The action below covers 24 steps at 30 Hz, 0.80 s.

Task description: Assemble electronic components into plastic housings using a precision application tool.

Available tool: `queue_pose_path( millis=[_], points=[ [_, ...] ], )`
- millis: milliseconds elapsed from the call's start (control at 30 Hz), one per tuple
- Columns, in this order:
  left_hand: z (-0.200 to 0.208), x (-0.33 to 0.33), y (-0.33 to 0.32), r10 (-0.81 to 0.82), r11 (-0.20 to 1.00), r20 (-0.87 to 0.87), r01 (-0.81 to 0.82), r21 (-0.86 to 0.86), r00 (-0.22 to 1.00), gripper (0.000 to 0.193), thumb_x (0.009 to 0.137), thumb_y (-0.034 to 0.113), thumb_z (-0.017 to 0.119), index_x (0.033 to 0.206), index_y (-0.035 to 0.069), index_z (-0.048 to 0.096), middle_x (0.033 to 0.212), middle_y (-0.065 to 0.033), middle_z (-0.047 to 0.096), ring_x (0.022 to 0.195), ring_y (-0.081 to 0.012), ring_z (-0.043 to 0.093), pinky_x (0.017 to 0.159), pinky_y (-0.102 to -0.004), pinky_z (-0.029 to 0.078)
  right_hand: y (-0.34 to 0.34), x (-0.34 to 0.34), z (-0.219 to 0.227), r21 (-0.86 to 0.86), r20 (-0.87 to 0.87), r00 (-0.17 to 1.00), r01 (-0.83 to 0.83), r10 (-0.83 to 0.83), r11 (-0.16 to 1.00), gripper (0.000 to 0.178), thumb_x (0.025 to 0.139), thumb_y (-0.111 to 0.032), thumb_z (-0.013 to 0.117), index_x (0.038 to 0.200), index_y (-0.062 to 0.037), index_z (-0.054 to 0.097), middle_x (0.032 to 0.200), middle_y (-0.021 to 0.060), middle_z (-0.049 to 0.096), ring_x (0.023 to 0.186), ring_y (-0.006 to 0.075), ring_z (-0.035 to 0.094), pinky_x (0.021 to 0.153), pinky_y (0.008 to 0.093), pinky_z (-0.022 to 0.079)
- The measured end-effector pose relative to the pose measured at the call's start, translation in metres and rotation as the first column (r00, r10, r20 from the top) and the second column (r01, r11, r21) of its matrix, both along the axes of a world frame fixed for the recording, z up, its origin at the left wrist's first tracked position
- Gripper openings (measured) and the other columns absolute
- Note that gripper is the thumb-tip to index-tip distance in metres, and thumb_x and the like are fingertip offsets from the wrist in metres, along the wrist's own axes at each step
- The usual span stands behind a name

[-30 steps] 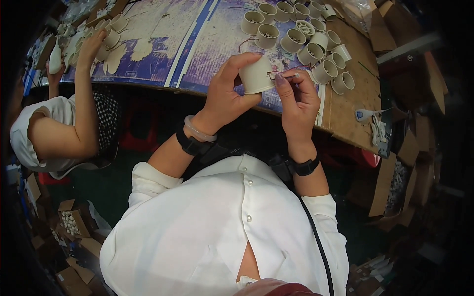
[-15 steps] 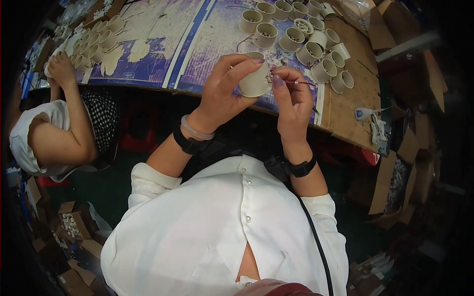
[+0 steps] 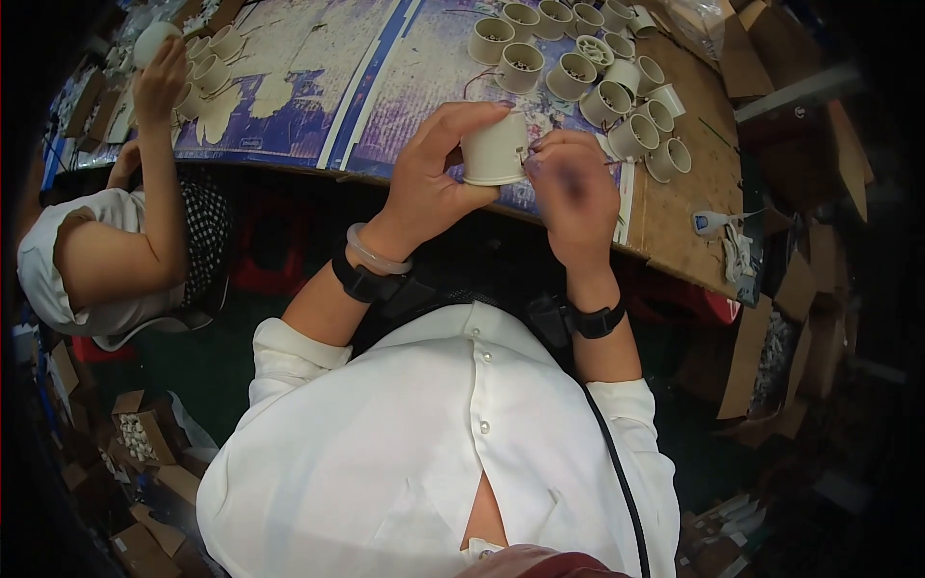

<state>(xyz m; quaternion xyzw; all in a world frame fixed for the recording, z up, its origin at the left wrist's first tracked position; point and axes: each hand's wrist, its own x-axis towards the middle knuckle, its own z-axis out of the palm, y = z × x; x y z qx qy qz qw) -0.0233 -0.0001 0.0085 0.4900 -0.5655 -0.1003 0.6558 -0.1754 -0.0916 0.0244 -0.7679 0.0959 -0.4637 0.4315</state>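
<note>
Cup: you hold the pale cup in the air over the front edge of the tabletop, its flanged rim toward you.
Left hand: your left hand is clamped on the cup, thumb at the rim end, fingers across the far end.
Right hand: your right hand is at the cup's right side, fingers bunched; blur hides whether they are clamped on anything.
Wire: a faint reddish wire shows just past your right knuckles; half a second ago it stood out plainly from your pinched fingertips.
Change: your right hand now blurs with motion, while your left hold stays much the same; I judge the work is centred on the cup's right side, with the left hand steadying.
Standing cups: a cluster of similar cups stands toward the tabletop's far right corner, most with small bits inside.
Bottle: a small nozzled bottle lies near the right edge.
Co-worker: at the tabletop's left end, another person's hand now raises a white round thing.
</note>
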Motion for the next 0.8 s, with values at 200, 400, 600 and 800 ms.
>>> queue_pose_path(
  millis=[200,400,600,800],
  points=[
    [-0.001,-0.002,0.0,-0.046,0.993,-0.12,0.059,0.103,0.992,0.065,0.068,-0.005,0.066,0.13,0.011,0.053,0.113,-0.0075,0.059,0.098,-0.0174,0.062,0.081,-0.0285,0.053,-0.006,-0.006,0.008,-0.223,-0.042,0.998,0.027,-0.037,0.974,0.014,0.079,0.002,0.075,0.09,-0.0032,0.067,0.091,0.0062,0.063,0.083,0.0166,0.057,0.074,0.0274,0.046],
    [-0.01,-0.002,-0.001,-0.073,0.987,-0.16,0.094,0.13,0.984,0.06,0.071,-0.003,0.067,0.128,0.01,0.053,0.117,-0.0079,0.057,0.095,-0.0176,0.062,0.081,-0.0282,0.053,-0.005,-0.007,0.009,-0.523,0.029,0.991,0.129,-0.134,0.842,0.022,0.071,0.002,0.079,0.089,-0.0056,0.07,0.083,0.0057,0.065,0.075,0.0207,0.059,0.067,0.0293,0.048],
    [-0.014,-0.007,-0.001,-0.181,0.949,-0.353,0.257,0.182,0.918,0.06,0.079,-0.009,0.059,0.134,0.006,0.04,0.13,-0.0085,0.048,0.117,-0.0163,0.051,0.099,-0.0313,0.044,-0.008,-0.008,0.007,-0.772,0.073,0.975,0.19,-0.212,0.607,0.027,0.066,0.0,0.079,0.091,-0.0078,0.072,0.086,0.0046,0.066,0.075,0.0214,0.06,0.061,0.0302,0.049],
    [-0.02,0.001,0.004,-0.354,0.808,-0.681,0.576,0.122,0.641,0.056,0.085,-0.005,0.055,0.135,0.007,0.032,0.139,-0.0148,0.043,0.121,-0.0199,0.05,0.1,-0.0344,0.045,-0.012,-0.01,0.009,-0.82,0.026,0.978,0.141,-0.209,0.554,0.028,0.065,-0.002,0.076,0.092,-0.0089,0.073,0.09,0.0026,0.066,0.077,0.0202,0.061,0.06,0.0296,0.049]
  ],
)
